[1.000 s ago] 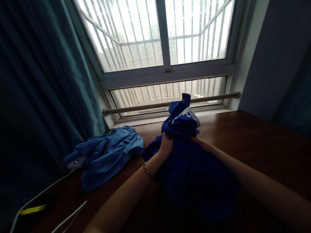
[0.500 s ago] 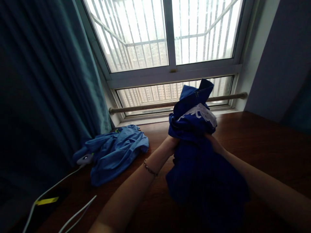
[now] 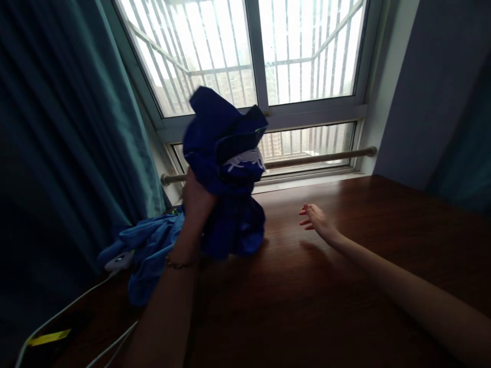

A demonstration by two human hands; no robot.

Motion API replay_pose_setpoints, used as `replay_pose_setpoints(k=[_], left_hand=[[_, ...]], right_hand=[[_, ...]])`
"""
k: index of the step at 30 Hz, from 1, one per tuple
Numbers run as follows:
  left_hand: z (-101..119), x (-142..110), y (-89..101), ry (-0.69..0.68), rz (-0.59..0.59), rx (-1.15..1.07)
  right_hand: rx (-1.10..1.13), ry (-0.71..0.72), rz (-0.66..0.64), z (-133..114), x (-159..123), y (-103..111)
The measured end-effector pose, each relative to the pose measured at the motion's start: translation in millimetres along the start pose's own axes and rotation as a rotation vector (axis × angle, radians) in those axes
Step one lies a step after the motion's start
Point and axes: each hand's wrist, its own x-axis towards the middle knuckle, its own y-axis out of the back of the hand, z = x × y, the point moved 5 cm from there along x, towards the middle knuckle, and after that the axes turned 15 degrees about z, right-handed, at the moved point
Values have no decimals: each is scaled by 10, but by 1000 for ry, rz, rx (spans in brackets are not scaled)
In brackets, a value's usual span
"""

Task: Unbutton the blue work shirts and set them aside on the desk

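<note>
A bunched dark blue garment (image 3: 233, 220) with a collar and a white printed patch is held up left of the middle, its lower part hanging close to the brown tabletop (image 3: 291, 296). My left hand (image 3: 198, 199) grips it from the left side, with the fingers partly hidden in the cloth. Apart from the garment, on the right, my right hand (image 3: 316, 220) hovers over the wood with its fingers spread and nothing in it. Behind my left forearm lies a crumpled lighter blue garment (image 3: 149, 255), partly covered from view.
A small white device (image 3: 119, 260) with a cable rests beside the lighter garment. Nearer lies a yellow strip (image 3: 49, 338) by white cables. A teal curtain (image 3: 126, 153) hangs at the left. A horizontal rail (image 3: 318, 158) crosses in front of the barred window.
My right hand has let go of the dark blue garment and opened, away to its right. My left hand has carried the garment left and up. The view has shifted slightly.
</note>
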Motion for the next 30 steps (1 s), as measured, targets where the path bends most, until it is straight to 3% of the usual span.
replay_pose_setpoints(k=[3,5,7,10,11,15,19,23,27,30], left_hand=[[-223,192,279,2,229,321],[-437,253,255,-18,202,487],[-772,218,45,45,-5,626],[-1343,-108,-467,254,-507,726],[-1481,-223,-607,296,-575,770],[-1671,-446,-982,234,-567,846],[-1406,-412,-1061,75,-596,781],[-736,-552,-1087,-163,-659,615],[61,-1290,-1257,-438,-836,266],[440,-1928,-1363,-497,-849,-16]], right_hand=[[-48,-112,-17,298,109,-32],[-113,-130,-27,457,150,-50],[-177,-92,-36,560,174,-63],[-233,-5,-54,615,168,-69],[-287,65,-52,596,155,-65],[-607,447,21,421,44,-55],[-771,561,24,362,-60,-92],[-856,624,-1,350,-115,-131],[-872,687,-28,302,-157,-144],[-887,717,-20,239,-194,-123]])
